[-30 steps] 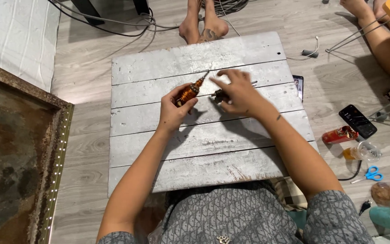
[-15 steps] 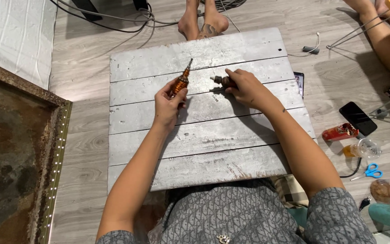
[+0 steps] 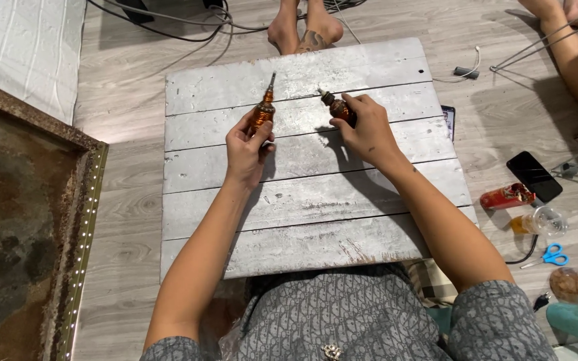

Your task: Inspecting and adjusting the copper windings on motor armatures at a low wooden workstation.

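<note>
- My left hand (image 3: 247,150) is clamped around the amber handle of a screwdriver (image 3: 263,110), whose metal shaft points toward the far edge of the board.
- My right hand (image 3: 364,127) is closed around a second amber-handled tool (image 3: 336,105); only its far end shows past my fingers, tip angled far and left. I cannot tell what kind of tip it has.
- The two tools are near each other but apart, side by side over the far half of the whitewashed plank board (image 3: 302,220) that lies across my lap.
- Both forearms reach out over the board; its near planks are bare.
- Beyond the far edge, another person's bare feet (image 3: 302,30) rest on the wooden floor, beside dark cables (image 3: 188,30).
- On the floor to the right lie a black phone (image 3: 534,176), a red packet (image 3: 506,196), a clear plastic cup (image 3: 543,220) and blue-handled scissors (image 3: 548,255).
- To the left stands a rusty-framed panel (image 3: 21,227).
</note>
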